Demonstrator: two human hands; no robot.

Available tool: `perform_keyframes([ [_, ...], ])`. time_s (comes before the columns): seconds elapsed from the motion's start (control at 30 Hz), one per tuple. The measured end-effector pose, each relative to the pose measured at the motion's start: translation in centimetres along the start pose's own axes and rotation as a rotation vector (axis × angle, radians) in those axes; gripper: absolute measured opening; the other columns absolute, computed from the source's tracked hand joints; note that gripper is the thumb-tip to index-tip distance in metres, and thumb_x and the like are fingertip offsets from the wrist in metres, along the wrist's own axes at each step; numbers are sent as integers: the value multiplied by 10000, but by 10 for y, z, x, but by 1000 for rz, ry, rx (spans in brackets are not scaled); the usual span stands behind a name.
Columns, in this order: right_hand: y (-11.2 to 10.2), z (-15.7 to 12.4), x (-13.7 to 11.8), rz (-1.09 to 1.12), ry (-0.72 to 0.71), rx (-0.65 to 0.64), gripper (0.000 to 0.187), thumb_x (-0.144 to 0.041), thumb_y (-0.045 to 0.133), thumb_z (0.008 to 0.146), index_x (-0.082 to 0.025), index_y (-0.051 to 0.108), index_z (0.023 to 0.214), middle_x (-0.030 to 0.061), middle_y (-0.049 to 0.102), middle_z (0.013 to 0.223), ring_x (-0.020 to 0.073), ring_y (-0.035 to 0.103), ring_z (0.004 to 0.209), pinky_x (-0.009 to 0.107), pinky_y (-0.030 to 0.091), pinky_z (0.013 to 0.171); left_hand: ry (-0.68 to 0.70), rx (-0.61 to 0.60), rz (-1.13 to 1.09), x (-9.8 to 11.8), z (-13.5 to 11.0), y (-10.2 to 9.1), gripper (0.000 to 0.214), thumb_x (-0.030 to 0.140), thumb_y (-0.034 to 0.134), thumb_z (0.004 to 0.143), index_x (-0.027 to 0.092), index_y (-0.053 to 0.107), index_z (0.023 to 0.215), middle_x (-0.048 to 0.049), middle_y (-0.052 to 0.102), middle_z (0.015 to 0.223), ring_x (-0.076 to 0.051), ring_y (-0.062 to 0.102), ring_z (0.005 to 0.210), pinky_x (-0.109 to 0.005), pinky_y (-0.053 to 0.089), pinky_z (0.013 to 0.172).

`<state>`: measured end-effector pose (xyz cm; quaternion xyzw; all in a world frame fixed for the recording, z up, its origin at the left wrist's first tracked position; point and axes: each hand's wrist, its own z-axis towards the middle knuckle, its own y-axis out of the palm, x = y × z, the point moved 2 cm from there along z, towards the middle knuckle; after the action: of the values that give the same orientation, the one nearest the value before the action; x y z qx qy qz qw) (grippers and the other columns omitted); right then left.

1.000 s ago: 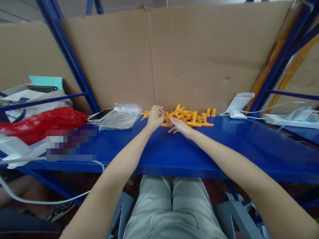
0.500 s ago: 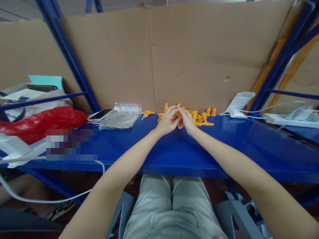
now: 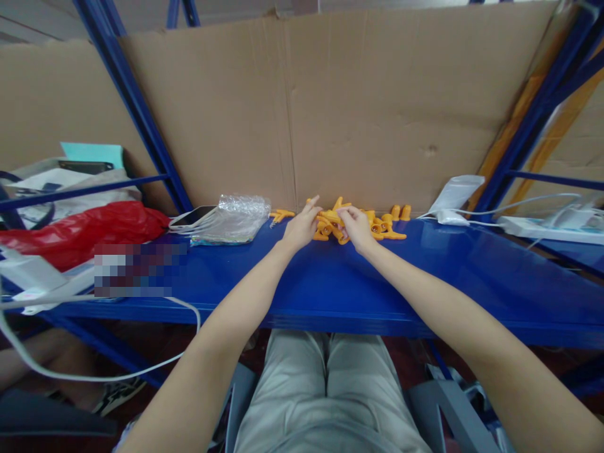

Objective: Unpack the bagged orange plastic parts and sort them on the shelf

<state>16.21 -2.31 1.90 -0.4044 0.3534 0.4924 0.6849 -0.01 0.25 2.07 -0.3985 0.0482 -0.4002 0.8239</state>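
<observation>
Several orange plastic pieces [image 3: 337, 220], some branched and some like hollow cups, lie in a loose pile on the blue shelf top [image 3: 325, 283]. At the pile's left edge is my left hand [image 3: 301, 228], its fingers stretched forward and slightly apart beside the pieces. An orange bit shows just past its fingertips. My right hand [image 3: 357, 229] has thumb and fingers pinched together over the middle of the pile, on an orange plastic piece [image 3: 331, 216]. The hand hides part of the pieces behind it.
A branched orange piece with a small chain [image 3: 282, 214] lies left of the pile. Two orange caps [image 3: 401, 212] stand to the right. Farther left are a clear plastic bag [image 3: 236, 220], a phone [image 3: 194, 216] and a red bag [image 3: 89, 236]. A white power strip [image 3: 550, 229] lies right; cardboard [image 3: 377, 107] stands behind.
My hands were together with fingertips nearly touching above the pile. My left hand has moved left, away from the right, uncovering orange pieces between them. My right hand's fingers have curled into a pinch.
</observation>
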Motion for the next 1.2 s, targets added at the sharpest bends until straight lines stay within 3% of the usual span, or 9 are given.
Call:
perform_keyframes([
  [0.13,3,2,0,-17,-43,-33,299,-467,497,903,-214,639,973,15,572,694,174,585,673,287,492,605,-62,14,27,-2,0,-4,202,97,449,899,185,617,971,-119,378,1585,-239,597,1237,-397,514,988],
  [0.27,0,5,-2,-99,-128,-50,282,-448,522,874,-215,638,983,31,638,821,183,595,749,324,501,705,-15,48,-9,-5,3,-3,214,44,410,865,169,583,883,-147,430,1534,-238,509,1341,-413,464,1066],
  [0.47,-17,-1,-16,-586,-445,-162,336,-338,568,840,-173,653,1120,101,699,1060,243,636,945,368,481,857,42,39,-35,-11,5,-2,213,25,418,824,173,566,859,-140,495,1471,-213,497,1345,-411,438,1105],
  [0.63,-28,0,-22,-861,-564,-243,381,-303,532,889,-173,621,1236,134,682,1180,271,635,1061,366,484,898,26,-16,14,-9,6,-5,229,14,427,807,169,580,875,-138,572,1366,-216,562,1263,-390,460,1071],
  [0.87,-32,4,-20,-966,-609,-287,338,-290,529,903,-172,624,1204,140,679,1183,280,622,1097,369,473,915,0,-201,145,-4,9,-21,168,105,523,758,188,661,804,-70,699,940,-221,676,953,-351,531,915],
  [1.07,-33,6,-22,-1010,-618,-281,312,-218,545,867,-167,621,1165,138,685,1148,279,629,1070,364,463,889,-161,-471,-42,8,6,-41,211,153,552,731,153,725,852,-7,666,634,-148,630,558,-258,509,604],
  [1.2,-35,6,-19,-974,-559,-284,306,-292,576,887,-176,628,1165,134,689,1142,282,643,1033,369,467,873,-95,-372,57,13,7,-41,180,158,561,711,157,723,790,-34,702,734,-177,664,680,-278,515,670],
])
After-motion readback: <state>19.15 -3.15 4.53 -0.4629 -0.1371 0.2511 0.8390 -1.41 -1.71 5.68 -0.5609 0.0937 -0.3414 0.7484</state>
